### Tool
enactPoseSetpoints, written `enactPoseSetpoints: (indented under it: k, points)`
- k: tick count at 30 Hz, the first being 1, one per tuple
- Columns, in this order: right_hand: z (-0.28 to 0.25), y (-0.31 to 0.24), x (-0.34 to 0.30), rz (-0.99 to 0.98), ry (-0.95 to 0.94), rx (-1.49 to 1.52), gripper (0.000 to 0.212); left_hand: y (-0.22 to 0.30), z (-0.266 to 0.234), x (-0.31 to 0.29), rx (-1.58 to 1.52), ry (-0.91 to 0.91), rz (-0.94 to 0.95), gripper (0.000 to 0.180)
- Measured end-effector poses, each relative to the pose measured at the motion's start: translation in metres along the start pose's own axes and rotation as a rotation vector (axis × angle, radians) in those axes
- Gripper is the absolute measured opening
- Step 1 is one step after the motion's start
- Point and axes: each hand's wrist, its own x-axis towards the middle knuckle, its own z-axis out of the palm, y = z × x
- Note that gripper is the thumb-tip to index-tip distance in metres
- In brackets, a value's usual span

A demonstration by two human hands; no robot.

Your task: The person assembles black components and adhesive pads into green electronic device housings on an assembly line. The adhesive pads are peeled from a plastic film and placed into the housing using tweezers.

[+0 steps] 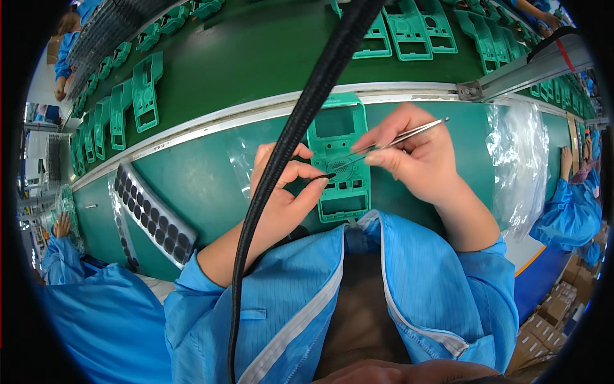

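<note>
A green plastic housing (pixel 347 105) with a speaker grille and rectangular cutouts lies on the bench in front of me. Between the thumb and fingers of my left hand (pixel 281 192) is a small thin black piece (pixel 330 176), pinched just over the left side of the grille. Metal tweezers (pixel 419 130) are gripped in my right hand (pixel 416 150), their tips pointing down-left toward the grille near the black piece. Whether the tips touch the piece I cannot tell. A thick black cable (pixel 281 141) crosses the view and hides part of my left hand.
On the left lies a sheet of black round pads (pixel 157 221), with a narrower strip (pixel 121 224) beside it. Clear plastic bags (pixel 521 166) lie to the right. Beyond a metal rail (pixel 224 117), more green housings (pixel 147 93) stand on a green conveyor. Co-workers in blue sit on both sides.
</note>
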Motion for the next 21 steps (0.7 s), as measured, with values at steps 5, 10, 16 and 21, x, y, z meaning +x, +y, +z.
enactPoseSetpoints:
  k: [5, 10, 16, 21]
  points:
    - [0.011, 0.001, -0.006, 0.025, -0.057, -0.197, 0.015, 0.000, -0.002, -0.001, 0.058, 0.023, 0.047, 0.014]
    - [0.022, -0.002, -0.010, -0.078, -0.019, -0.236, 0.010, -0.002, -0.007, -0.003, 0.077, 0.018, 0.056, 0.016]
    - [0.024, -0.002, -0.011, -0.152, -0.005, -0.380, 0.010, 0.000, -0.009, -0.003, 0.086, 0.027, 0.074, 0.016]
    - [0.029, 0.000, -0.008, -0.249, -0.041, -0.516, 0.010, 0.000, -0.011, -0.001, 0.093, 0.024, 0.090, 0.016]
